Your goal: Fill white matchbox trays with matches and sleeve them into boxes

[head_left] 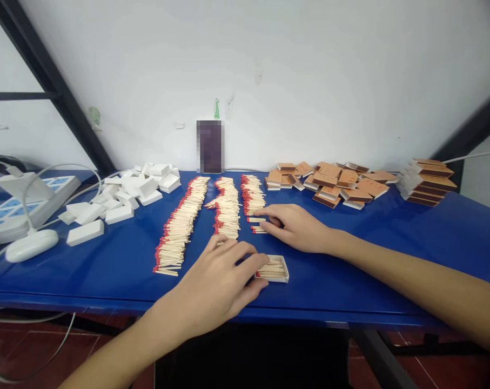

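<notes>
My left hand (pixel 220 278) rests palm down on the blue table (pixel 107 270), with its thumb and fingers gripping the left end of a small white matchbox tray (pixel 274 269) that holds a few red-tipped matches. My right hand (pixel 295 227) reaches in from the right, its fingers curled down onto matches at the near end of the right-hand row of matches (pixel 252 195). Two more rows of matches (pixel 182 222) lie side by side to the left of it.
A heap of empty white trays (pixel 123 197) lies at the left. Orange-brown matchbox sleeves (pixel 331 182) are piled at the back right, with a neat stack (pixel 425 181) further right. A power strip (pixel 9 208), a white mouse-like device (pixel 32 245) and cables sit far left.
</notes>
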A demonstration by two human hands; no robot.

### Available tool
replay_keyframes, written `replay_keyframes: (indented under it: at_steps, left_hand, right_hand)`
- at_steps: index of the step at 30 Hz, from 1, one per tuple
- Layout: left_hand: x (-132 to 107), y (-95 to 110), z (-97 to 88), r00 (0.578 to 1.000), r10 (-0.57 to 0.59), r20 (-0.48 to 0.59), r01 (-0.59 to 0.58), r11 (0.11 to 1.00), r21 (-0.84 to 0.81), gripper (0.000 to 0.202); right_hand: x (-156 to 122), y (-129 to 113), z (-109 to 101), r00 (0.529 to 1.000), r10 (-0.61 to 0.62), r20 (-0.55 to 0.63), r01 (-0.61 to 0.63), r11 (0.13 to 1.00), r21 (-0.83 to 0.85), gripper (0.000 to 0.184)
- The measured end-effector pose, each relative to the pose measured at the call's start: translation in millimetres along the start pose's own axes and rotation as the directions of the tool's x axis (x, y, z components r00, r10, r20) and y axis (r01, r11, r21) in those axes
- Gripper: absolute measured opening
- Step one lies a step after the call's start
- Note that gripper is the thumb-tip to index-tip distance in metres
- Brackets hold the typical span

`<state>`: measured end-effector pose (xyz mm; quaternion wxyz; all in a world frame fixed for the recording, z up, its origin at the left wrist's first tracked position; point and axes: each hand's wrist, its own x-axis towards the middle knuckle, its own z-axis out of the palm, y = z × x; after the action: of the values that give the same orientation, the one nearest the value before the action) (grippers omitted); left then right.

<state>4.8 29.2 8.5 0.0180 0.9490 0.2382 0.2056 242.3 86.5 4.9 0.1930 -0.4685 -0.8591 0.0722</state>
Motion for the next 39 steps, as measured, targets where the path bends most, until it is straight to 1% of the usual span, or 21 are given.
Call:
replay_keyframes:
  at_steps: [10,19,26,39]
  left_hand:
    - [-1.4,1.6,-1.1,1.0,-0.005,0.001,0.005,1.0,0.0,0.019]
    - [-1.3,1.0,-1.5,1.0,-0.004,0.009,0.004,1.0,-0.008,0.019]
    - [-0.6,0.9,-1.5,1.0,0.005,-0.007,-0.005,1.0,0.004,0.018]
    - [-1.3,1.1,-0.6,1.0,0.003,-0.008,-0.003,1.0,0.008,0.018]
  right_hand:
    - [-0.1,1.9,-0.3,0.999,-0.032,-0.004,0.032,0.999,0.037,0.033]
    - [-0.6,0.1,-1.3,1.0,-0.014,0.0,0.014,0.999,0.03,0.032]
    - [-1.1,2.8,0.8,0.998,-0.055,-0.018,0.056,0.998,0.039,0.03]
    - [-0.2,2.1,0.5,0.999,-0.025,-0.046,0.027,0.999,0.045,0.033]
